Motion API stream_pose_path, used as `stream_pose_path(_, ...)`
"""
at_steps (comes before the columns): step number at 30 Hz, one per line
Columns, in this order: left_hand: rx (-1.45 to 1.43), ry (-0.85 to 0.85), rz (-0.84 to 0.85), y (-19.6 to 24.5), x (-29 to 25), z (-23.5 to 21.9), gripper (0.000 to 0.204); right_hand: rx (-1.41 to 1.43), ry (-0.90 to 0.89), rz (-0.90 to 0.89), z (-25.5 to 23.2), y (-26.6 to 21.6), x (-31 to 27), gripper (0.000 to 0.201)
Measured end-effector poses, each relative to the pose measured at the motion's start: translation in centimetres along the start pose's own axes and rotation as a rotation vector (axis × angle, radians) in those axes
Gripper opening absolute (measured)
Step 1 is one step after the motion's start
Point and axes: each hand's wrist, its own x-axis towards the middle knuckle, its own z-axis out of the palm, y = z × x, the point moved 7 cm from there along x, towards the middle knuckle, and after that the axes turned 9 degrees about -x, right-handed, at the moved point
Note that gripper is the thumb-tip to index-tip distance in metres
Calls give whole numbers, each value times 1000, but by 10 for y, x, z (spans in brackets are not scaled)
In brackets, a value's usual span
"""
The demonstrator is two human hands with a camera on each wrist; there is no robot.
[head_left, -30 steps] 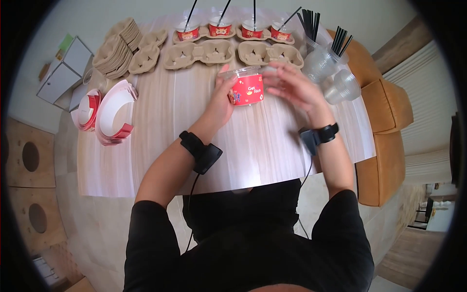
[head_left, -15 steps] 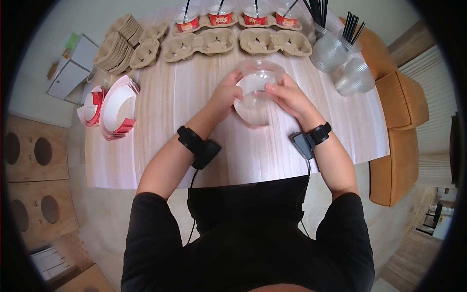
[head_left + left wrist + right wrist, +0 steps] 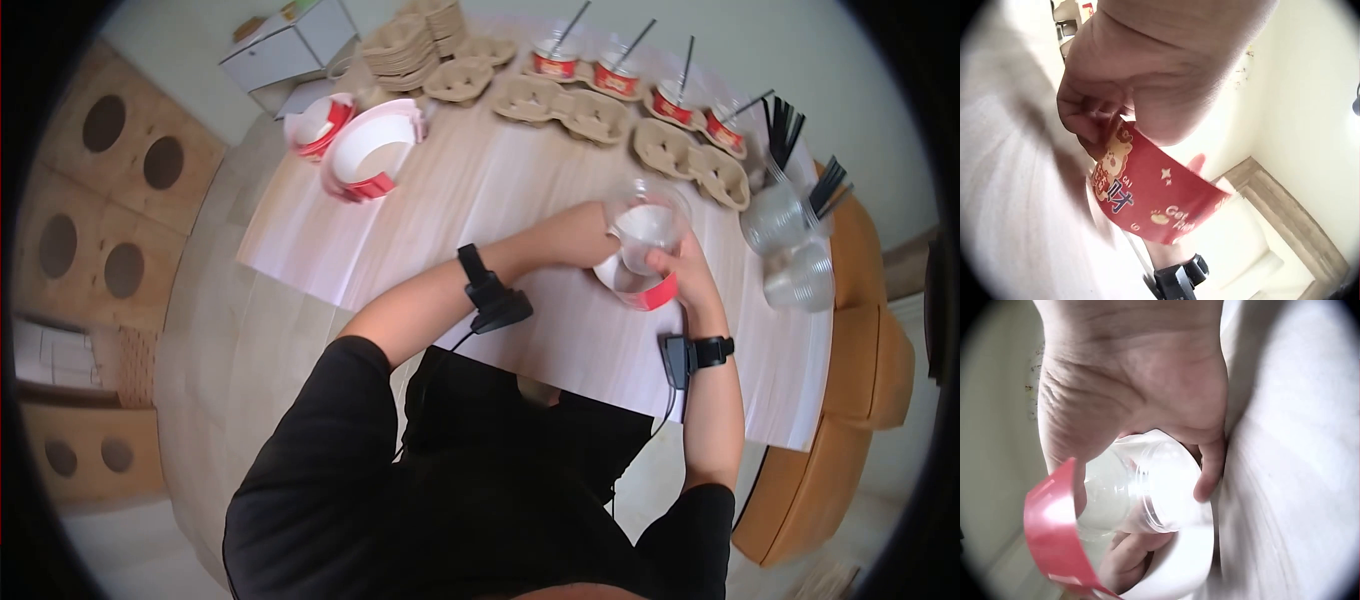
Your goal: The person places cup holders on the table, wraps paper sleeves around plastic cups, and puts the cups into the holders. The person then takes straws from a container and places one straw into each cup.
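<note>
A clear plastic cup (image 3: 652, 208) lies inside a curved red paper cup sleeve (image 3: 1154, 194), which is printed with "Get Rich" and has a white inner face. My right hand (image 3: 692, 275) grips the cup, its thumb laid over the side. The fingers of my left hand (image 3: 1141, 81) curl at one end of the sleeve and pinch it. In the right wrist view, fingertips of the left hand (image 3: 1132, 556) show inside the sleeve, close against the cup. The sleeve's red end (image 3: 1054, 525) stands away from the cup there.
Red-and-white sleeves (image 3: 372, 185) lie stacked at the left. Cardboard cup carriers (image 3: 398, 52) are piled behind them. Bare carriers (image 3: 598, 115) stand in front of filled ones with red-sleeved cups (image 3: 615, 72) and straws. Nested clear cups (image 3: 800, 280) and black straws (image 3: 785, 130) are at the right.
A second ago the left hand held the sleeved cup upright and the right hand was off it. Both hands now hold cup and sleeve, the cup tipped, the sleeve looser. The head view has swung round.
</note>
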Motion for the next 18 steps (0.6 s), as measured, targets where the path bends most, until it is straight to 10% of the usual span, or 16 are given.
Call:
stream_pose_path(10, 486, -160, -216, 34, -42, -47, 38, 358, -64, -79, 11, -7, -5, 92)
stream_pose_path(18, 823, 452, -183, 47, -99, -265, 27, 437, -63, -64, 6, -3, -2, 91)
